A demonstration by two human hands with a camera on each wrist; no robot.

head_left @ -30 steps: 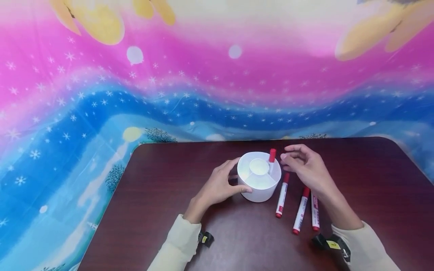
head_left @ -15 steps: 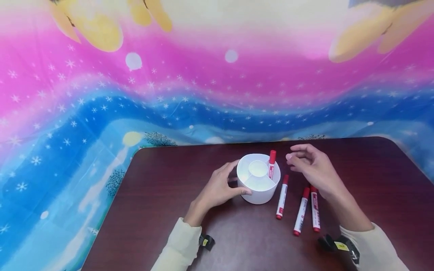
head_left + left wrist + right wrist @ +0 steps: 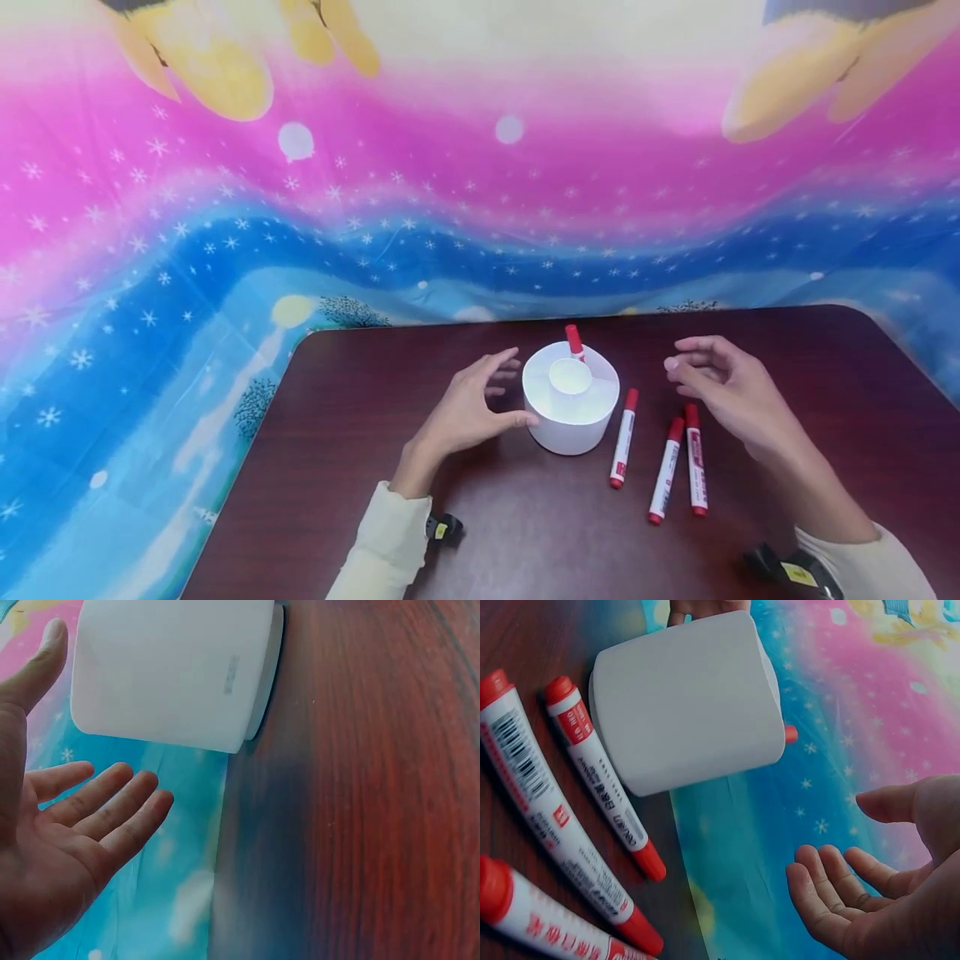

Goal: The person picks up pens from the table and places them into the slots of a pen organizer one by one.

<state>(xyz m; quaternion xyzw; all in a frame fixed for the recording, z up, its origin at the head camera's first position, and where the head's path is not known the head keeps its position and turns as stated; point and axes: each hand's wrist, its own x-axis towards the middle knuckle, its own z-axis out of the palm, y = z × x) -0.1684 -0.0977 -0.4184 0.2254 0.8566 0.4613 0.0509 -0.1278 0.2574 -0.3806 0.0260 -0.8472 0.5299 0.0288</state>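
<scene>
A round white pen holder [image 3: 570,435] with a small central cup and dividers stands upright on the table. One red-capped marker [image 3: 573,342] leans in its back part; in the right wrist view just the red cap [image 3: 790,734] shows past the rim. My left hand [image 3: 468,407] is beside the holder's left side, fingers spread and holding nothing; the left wrist view shows a gap between that hand [image 3: 75,840] and the holder [image 3: 172,675]. Off to the right, my right hand [image 3: 731,396] hovers with loosely bent fingers, nothing in them. Three red-and-white markers lie between, including the nearest marker [image 3: 624,439].
The other two markers, a middle one [image 3: 665,472] and a right one [image 3: 696,460], lie close together below my right hand. The dark wooden table [image 3: 337,467] ends at the back against a colourful patterned cloth [image 3: 450,167].
My left hand has let go of the pen holder and drawn left. The holder has turned, bringing its marker from the right side to the back. My right hand has moved right, away from it.
</scene>
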